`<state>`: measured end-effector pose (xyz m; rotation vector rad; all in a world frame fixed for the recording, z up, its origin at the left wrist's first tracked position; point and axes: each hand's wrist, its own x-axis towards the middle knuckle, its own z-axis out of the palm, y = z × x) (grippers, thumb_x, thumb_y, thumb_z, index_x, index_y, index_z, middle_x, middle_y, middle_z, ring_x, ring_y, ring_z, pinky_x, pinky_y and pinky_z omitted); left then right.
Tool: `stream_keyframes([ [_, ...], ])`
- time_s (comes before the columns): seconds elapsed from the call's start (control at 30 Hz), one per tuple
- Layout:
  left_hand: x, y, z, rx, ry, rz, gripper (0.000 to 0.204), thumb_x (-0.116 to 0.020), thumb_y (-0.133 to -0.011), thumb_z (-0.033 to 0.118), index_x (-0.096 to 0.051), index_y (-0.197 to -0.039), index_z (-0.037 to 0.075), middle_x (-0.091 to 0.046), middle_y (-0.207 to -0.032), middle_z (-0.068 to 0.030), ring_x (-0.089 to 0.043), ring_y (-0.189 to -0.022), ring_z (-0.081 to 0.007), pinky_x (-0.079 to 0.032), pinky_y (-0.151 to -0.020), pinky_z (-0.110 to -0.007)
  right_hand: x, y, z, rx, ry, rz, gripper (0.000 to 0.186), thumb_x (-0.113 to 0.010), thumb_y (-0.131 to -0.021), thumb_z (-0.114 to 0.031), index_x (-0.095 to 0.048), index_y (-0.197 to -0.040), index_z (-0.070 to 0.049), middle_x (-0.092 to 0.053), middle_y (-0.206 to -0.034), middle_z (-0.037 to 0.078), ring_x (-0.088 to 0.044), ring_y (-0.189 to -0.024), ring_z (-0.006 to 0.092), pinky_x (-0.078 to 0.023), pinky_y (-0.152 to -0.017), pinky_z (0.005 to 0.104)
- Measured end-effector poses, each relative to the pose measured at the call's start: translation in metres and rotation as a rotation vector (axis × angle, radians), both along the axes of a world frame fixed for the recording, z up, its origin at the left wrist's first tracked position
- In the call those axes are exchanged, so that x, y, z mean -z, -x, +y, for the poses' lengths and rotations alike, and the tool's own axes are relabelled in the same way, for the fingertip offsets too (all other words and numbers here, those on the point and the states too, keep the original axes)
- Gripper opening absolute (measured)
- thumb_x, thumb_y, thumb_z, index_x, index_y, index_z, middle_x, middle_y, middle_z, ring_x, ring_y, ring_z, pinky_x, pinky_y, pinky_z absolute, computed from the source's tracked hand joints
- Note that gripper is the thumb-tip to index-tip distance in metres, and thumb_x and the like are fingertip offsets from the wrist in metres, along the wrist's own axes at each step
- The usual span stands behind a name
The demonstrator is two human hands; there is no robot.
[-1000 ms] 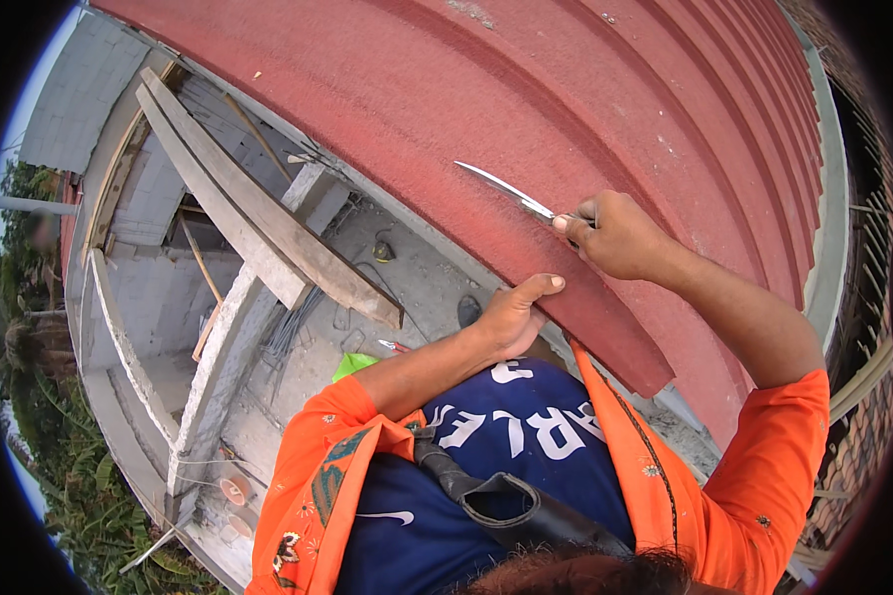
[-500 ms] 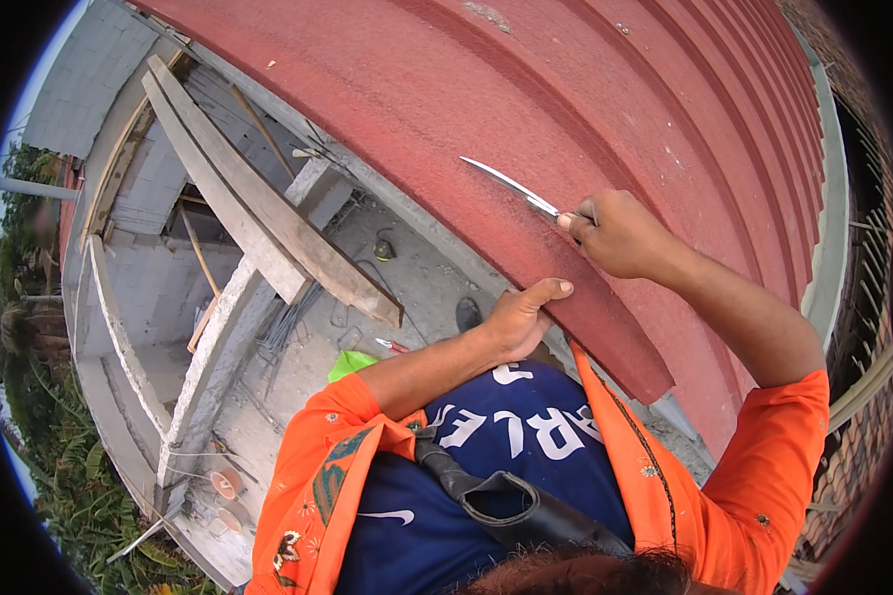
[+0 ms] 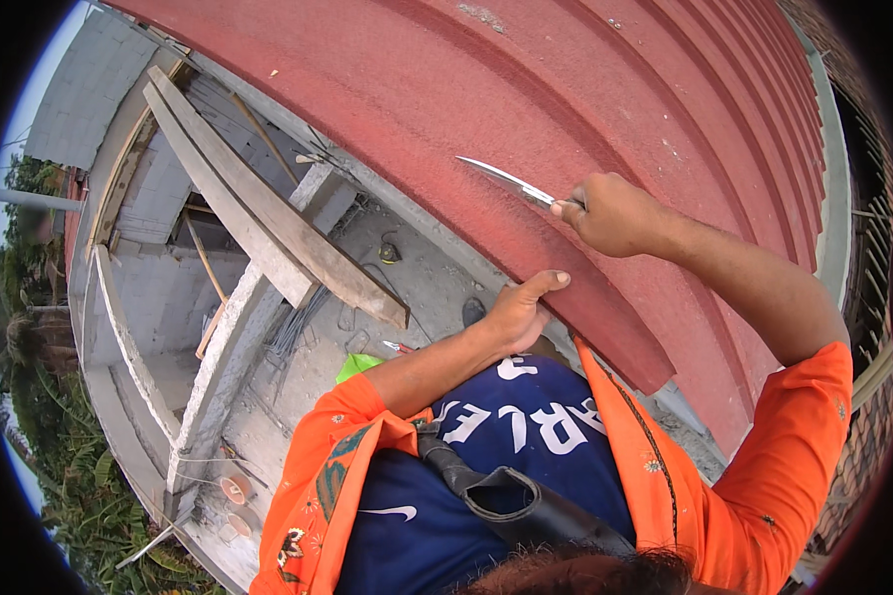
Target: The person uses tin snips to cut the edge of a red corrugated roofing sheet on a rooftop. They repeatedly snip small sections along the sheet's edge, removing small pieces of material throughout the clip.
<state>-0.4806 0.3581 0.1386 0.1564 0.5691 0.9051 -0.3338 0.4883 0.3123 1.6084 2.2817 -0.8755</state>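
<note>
My right hand [image 3: 610, 213] is closed round the handle of a knife-like tool with a slim, curved silver blade [image 3: 511, 181]. Its blade points up and left, lying over the red roof sheet [image 3: 417, 159]; whether the edge touches the surface I cannot tell. Just below, my left hand [image 3: 522, 312] grips the near edge of the red sheet, thumb up by the rim and the other fingers mostly hidden. A darker red strip [image 3: 615, 317] of the sheet runs beside both hands down to a cut corner at lower right.
Two wooden planks [image 3: 268, 198] jut across a concrete beam [image 3: 213, 367] at left. Far below the roof edge lie a concrete floor [image 3: 298, 377], a yellow-black tape measure [image 3: 390, 253], red-handled pliers [image 3: 397, 347] and steel rods. Foliage [image 3: 89, 476] stands at far left.
My right hand and the blade have shifted slightly left and up along the sheet, the elbow swinging outward. My left hand keeps its hold on the edge.
</note>
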Motion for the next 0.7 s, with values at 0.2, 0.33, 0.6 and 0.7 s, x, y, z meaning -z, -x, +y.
stream_keyframes([
  [0.2, 0.008, 0.005, 0.001, -0.039, 0.022, 0.034, 0.046, -0.079, -0.101, 0.015, -0.064, -0.141, -0.002, -0.071, -0.137, -0.0134, -0.067, -0.132, -0.0277, -0.049, -0.122, -0.048, 0.005, -0.005, -0.018, -0.169, -0.231, -0.063, 0.039, -0.059, -0.115, -0.026, -0.075, -0.095, 0.004, -0.071, -0.076, 0.026, -0.074, -0.071, 0.0397, -0.056, -0.071, 0.0555],
  [0.33, 0.005, 0.01, 0.002, -0.043, 0.047, 0.065, 0.048, -0.081, -0.1, 0.014, -0.063, -0.141, -0.003, -0.071, -0.138, -0.014, -0.068, -0.131, -0.0277, -0.051, -0.12, -0.047, -0.045, 0.021, -0.01, -0.207, -0.128, -0.198, 0.032, -0.059, -0.112, -0.019, -0.078, -0.1, 0.004, -0.074, -0.082, 0.03, -0.077, -0.079, 0.0444, -0.059, -0.074, 0.0568],
  [0.6, 0.027, 0.02, 0.008, 0.009, -0.003, 0.135, 0.05, -0.084, -0.099, 0.019, -0.064, -0.139, -0.002, -0.071, -0.139, -0.0126, -0.066, -0.133, -0.0264, -0.05, -0.12, -0.046, -0.088, 0.081, -0.001, -0.286, 0.056, -0.518, 0.025, -0.057, -0.099, -0.003, -0.08, -0.094, 0.006, -0.075, -0.082, 0.028, -0.075, -0.073, 0.0415, -0.059, -0.07, 0.0529],
  [0.7, 0.022, 0.017, 0.008, 0.006, -0.045, 0.131, 0.049, -0.086, -0.097, 0.021, -0.066, -0.137, 0.0, -0.071, -0.136, -0.0112, -0.067, -0.129, -0.0244, -0.051, -0.116, -0.044, -0.091, 0.047, -0.021, -0.283, -0.009, -0.467, 0.025, -0.058, -0.101, -0.006, -0.08, -0.095, 0.005, -0.074, -0.079, 0.027, -0.074, -0.071, 0.0395, -0.059, -0.069, 0.0518],
])
